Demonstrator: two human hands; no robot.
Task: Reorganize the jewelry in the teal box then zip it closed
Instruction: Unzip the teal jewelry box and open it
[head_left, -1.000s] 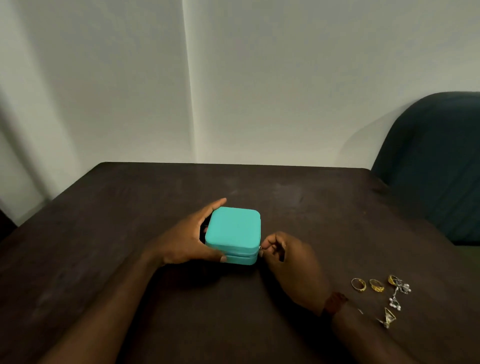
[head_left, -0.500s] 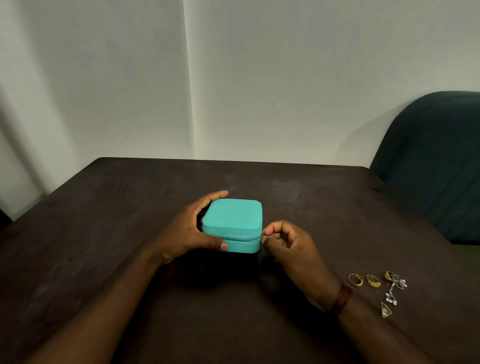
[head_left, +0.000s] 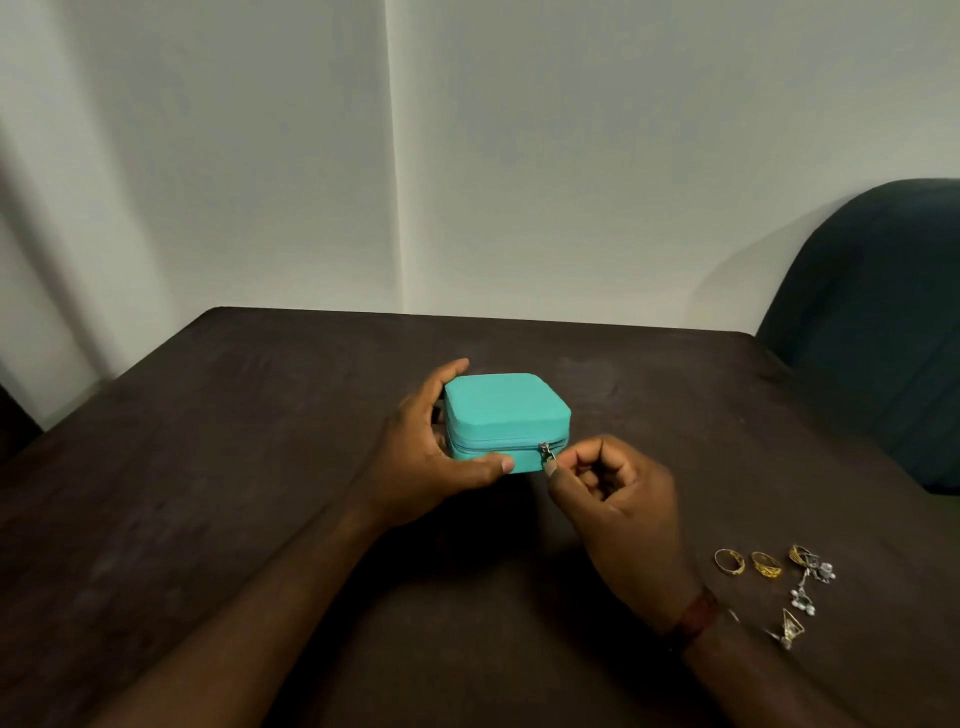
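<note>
A small teal box (head_left: 506, 410) with its lid down sits in the middle of the dark table (head_left: 260, 415). My left hand (head_left: 421, 452) clasps its left side, thumb across the front wall and fingers round the back. My right hand (head_left: 613, 499) pinches the metal zip pull (head_left: 546, 457) at the box's front right corner. Loose jewelry lies on the table to the right: two gold rings (head_left: 748, 564), a third gold piece tangled with a silver pendant (head_left: 810, 569), and a triangular earring (head_left: 789, 629).
A dark green chair back (head_left: 883, 322) stands beyond the table's right edge. A pale wall rises behind the table's far edge.
The zip pull has travelled from the box's right corner onto its front face, drawn by my right hand. My left hand keeps its hold on the box.
</note>
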